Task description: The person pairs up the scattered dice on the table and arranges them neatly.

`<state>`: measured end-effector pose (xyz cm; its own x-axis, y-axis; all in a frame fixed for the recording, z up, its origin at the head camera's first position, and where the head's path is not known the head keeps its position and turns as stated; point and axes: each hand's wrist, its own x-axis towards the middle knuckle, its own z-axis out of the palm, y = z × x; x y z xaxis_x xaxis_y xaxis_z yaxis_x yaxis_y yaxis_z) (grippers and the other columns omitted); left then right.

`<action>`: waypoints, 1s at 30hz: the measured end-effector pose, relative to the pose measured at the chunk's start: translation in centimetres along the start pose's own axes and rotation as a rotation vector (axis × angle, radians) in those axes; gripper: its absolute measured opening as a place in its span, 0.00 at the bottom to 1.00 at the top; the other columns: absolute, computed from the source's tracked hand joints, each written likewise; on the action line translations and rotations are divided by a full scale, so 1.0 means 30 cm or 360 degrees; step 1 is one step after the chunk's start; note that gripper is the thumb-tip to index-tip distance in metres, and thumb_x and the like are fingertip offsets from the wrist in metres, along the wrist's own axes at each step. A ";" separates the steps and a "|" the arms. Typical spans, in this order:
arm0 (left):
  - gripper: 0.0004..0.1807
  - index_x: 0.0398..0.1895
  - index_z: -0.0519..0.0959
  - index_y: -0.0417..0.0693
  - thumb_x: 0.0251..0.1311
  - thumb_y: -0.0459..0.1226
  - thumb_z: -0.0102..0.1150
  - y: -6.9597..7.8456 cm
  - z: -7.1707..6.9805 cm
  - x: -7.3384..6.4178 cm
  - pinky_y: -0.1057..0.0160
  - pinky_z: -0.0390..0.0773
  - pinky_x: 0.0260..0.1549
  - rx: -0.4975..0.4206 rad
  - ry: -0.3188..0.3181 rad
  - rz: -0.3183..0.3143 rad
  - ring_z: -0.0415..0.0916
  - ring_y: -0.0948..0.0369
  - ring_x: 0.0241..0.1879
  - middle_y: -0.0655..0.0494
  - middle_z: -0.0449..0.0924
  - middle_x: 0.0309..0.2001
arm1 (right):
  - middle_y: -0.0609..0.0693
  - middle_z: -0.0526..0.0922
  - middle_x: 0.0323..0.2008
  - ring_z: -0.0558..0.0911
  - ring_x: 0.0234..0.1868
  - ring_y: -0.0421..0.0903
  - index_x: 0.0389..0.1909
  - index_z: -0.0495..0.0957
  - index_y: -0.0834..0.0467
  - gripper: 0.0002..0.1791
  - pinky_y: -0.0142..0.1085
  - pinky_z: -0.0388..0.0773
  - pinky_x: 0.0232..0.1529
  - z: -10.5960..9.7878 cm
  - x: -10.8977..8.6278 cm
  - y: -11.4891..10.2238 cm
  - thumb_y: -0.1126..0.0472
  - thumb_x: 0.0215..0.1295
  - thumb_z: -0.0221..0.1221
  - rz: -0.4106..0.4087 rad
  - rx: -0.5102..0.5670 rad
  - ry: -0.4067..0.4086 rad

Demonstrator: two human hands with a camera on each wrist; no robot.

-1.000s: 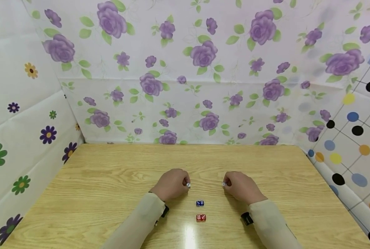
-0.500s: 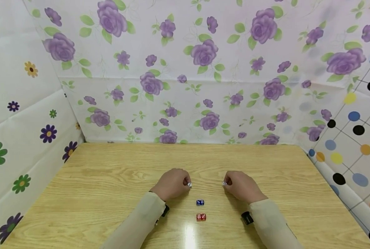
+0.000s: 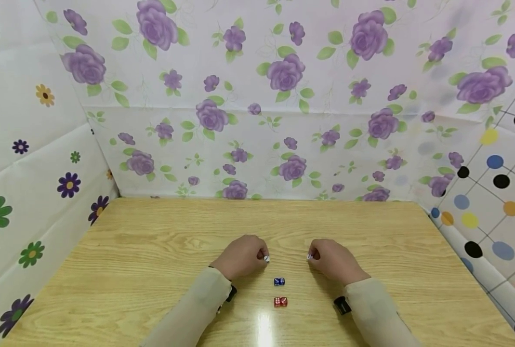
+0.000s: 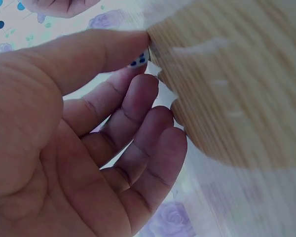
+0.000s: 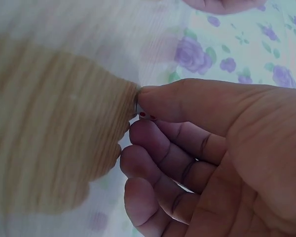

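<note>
My left hand [image 3: 243, 256] pinches a white die [image 3: 267, 259] between thumb and forefinger, low at the tabletop; blue pips show on this die [image 4: 138, 60] in the left wrist view. Across a gap to the right, my right hand [image 3: 334, 259] pinches a second white die [image 3: 310, 257], mostly covered by the thumb, with red pips visible on that die [image 5: 147, 116] in the right wrist view. Nearer the person, between the forearms, two blue dice [image 3: 279, 281] sit side by side. Closer still lie two red dice [image 3: 281, 301], also side by side.
The wood-grain table [image 3: 162, 231] reaches back to a wall sheet [image 3: 248, 130] with purple flowers. Patterned sheets flank it left and right. A black band [image 3: 342, 305] is on the right wrist, and another dark band [image 3: 231, 293] on the left.
Both hands have moved slightly toward each other with their white dice, narrowing the gap. The blue and red dice have stayed in place on the table.
</note>
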<state>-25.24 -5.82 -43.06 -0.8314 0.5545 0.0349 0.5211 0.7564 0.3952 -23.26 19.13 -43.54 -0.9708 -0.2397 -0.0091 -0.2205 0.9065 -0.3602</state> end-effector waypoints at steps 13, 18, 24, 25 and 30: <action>0.07 0.39 0.81 0.55 0.57 0.40 0.64 0.015 0.012 0.008 0.66 0.75 0.35 0.0002 -0.0079 0.0084 0.71 0.70 0.32 0.65 0.76 0.32 | 0.40 0.71 0.22 0.69 0.24 0.38 0.26 0.75 0.47 0.07 0.34 0.68 0.26 0.041 -0.004 -0.065 0.57 0.58 0.64 -0.0153 0.0068 -0.0049; 0.09 0.41 0.81 0.52 0.57 0.40 0.63 0.021 0.000 0.002 0.63 0.75 0.43 0.0003 -0.0100 0.0034 0.71 0.69 0.33 0.64 0.76 0.34 | 0.39 0.71 0.23 0.70 0.24 0.37 0.29 0.76 0.48 0.06 0.34 0.68 0.27 0.041 -0.007 -0.066 0.56 0.57 0.65 -0.0181 -0.0009 -0.0010; 0.05 0.37 0.81 0.53 0.58 0.41 0.63 0.024 -0.004 0.000 0.65 0.75 0.38 0.0039 -0.0081 0.0017 0.71 0.68 0.33 0.63 0.77 0.34 | 0.38 0.71 0.23 0.69 0.23 0.36 0.28 0.76 0.48 0.06 0.33 0.68 0.26 0.032 -0.013 -0.070 0.57 0.57 0.65 -0.0200 -0.0044 0.0021; 0.05 0.36 0.81 0.53 0.58 0.41 0.63 0.024 -0.003 0.000 0.66 0.75 0.37 0.0038 -0.0080 0.0015 0.71 0.69 0.33 0.63 0.77 0.35 | 0.38 0.70 0.22 0.69 0.23 0.36 0.28 0.75 0.48 0.06 0.32 0.68 0.26 0.031 -0.014 -0.071 0.57 0.57 0.65 -0.0205 -0.0051 0.0024; 0.05 0.35 0.81 0.54 0.57 0.42 0.64 0.028 0.001 0.001 0.67 0.75 0.34 0.0044 -0.0076 0.0026 0.71 0.69 0.32 0.64 0.78 0.33 | 0.37 0.70 0.22 0.68 0.22 0.36 0.26 0.75 0.47 0.07 0.32 0.67 0.25 0.034 -0.012 -0.073 0.57 0.57 0.65 -0.0210 -0.0076 0.0028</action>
<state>-24.81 -5.18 -42.76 -0.8131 0.5821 -0.0027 0.5401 0.7561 0.3694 -22.34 16.88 -43.69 -0.9344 -0.3524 0.0516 -0.3503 0.8831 -0.3122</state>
